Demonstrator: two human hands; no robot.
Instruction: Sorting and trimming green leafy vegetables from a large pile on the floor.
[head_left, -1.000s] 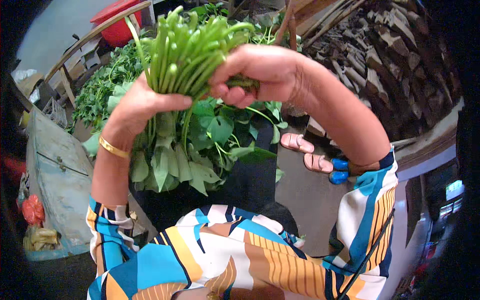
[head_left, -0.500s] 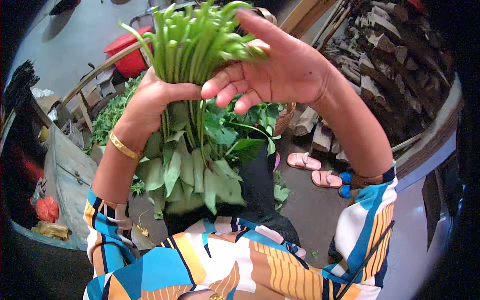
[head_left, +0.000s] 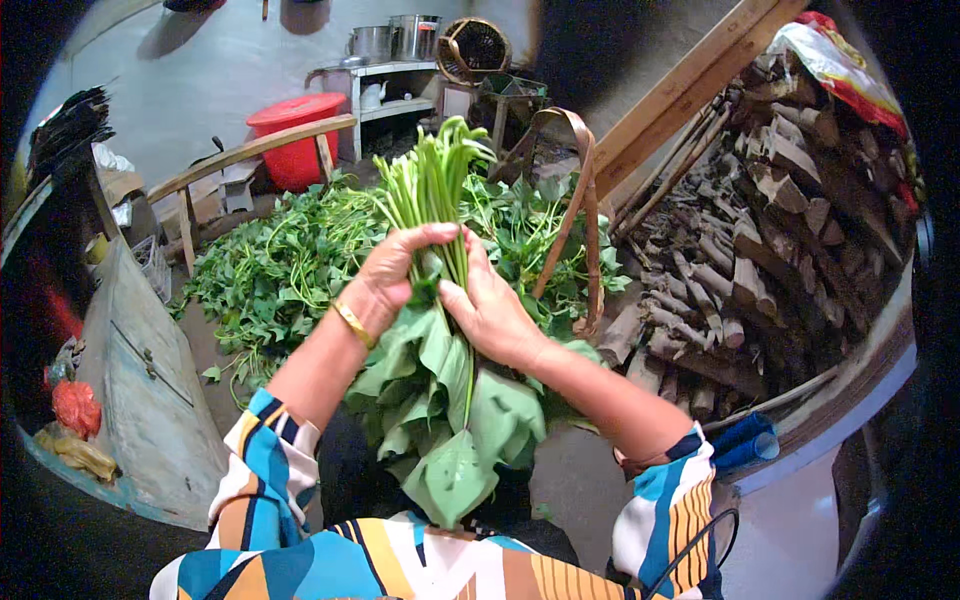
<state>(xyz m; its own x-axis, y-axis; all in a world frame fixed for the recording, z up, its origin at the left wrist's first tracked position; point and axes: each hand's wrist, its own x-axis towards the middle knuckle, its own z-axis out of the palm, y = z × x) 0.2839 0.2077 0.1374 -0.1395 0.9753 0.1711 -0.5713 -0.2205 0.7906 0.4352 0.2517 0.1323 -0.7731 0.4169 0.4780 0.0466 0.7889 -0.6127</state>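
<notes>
The left hand (head_left: 400, 262) and right hand (head_left: 492, 312) are clamping fingers around a gathered, broad-leaved green stem bunch (head_left: 430, 345) before the torso (head_left: 400, 560), stem ends up; a loose heap of green leafy vines (head_left: 290, 265) is lying ungathered beyond.

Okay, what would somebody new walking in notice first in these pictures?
Probably the bunch of leafy green stems at the centre, gripped in the person's hands, left and right. Next might come the bright red tub at upper left, beyond the heap of leafy greens, and the stacked firewood on the right.
</notes>
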